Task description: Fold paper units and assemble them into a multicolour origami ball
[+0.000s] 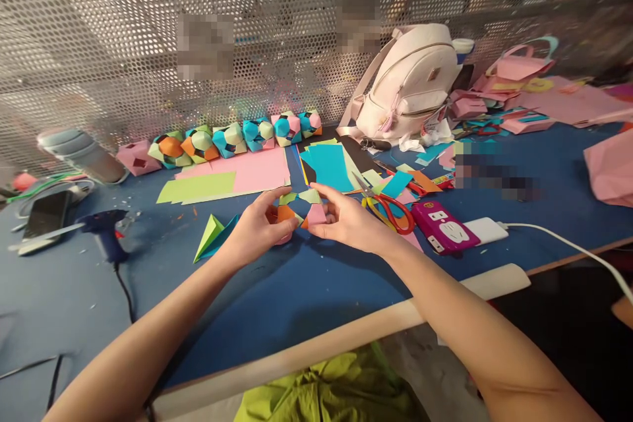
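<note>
Both forearms reach over the tabletop (297, 290). The left hand (257, 227) and right hand (349, 221) pinch 1 folded paper ball (299, 211) between curled fingers (330, 195)

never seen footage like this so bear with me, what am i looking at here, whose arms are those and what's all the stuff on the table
There is no machine here. A person wears a camera on the head, so the single picture looks forward and down along their own bare arms. The left hand and right hand together pinch a small folded paper model made of orange, pink, green and blue pieces, over the blue table. Behind it lie coloured paper sheets, and along the perforated wall stands a row of models much like it. Right of the hands are scissors and a pink power strip. To the left are a glue gun and a phone. A pale backpack stands at the back.
</note>
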Tool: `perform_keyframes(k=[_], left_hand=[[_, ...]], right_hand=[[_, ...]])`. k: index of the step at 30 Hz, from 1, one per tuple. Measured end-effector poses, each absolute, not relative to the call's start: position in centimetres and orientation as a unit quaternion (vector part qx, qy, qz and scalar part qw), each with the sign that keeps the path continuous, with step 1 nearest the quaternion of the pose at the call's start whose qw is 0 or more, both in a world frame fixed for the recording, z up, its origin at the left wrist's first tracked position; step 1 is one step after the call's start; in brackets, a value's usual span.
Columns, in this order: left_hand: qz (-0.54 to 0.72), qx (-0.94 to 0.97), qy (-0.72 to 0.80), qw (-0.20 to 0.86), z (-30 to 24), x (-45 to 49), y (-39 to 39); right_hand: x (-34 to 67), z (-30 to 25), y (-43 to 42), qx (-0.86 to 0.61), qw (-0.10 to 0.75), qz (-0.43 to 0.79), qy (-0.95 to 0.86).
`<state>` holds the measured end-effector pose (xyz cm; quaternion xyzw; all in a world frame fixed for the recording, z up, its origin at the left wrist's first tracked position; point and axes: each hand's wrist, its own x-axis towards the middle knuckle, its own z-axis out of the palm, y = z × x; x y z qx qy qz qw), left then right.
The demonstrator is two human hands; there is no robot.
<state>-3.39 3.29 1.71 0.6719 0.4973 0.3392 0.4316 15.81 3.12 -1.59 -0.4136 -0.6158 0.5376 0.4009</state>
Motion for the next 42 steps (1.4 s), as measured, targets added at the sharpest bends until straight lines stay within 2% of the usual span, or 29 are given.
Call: perform_keyframes(k=[8,21,36,42], left_hand=[[0.331,0.714,0.506,0.352,1.5,-3.4,3.2],[0.354,0.735,0.503,0.284,0.5,-2.9,3.0],[0.319,0.773,0.481,0.262,0.4,-3.3,3.2],[0.321,0.785,0.468,0.248,0.6,-3.4,3.2]], right_hand=[[15.8,-1.7,3.1,-0.408,0.415,0.517,-0.627],[15.1,-1.5,2.8,-0.461,0.418,0.401,-0.672],[15.2,-1.5,2.9,-0.471,0.391,0.392,-0.686],[15.3,-1.7,3.0,-0.458,0.398,0.435,-0.665]])
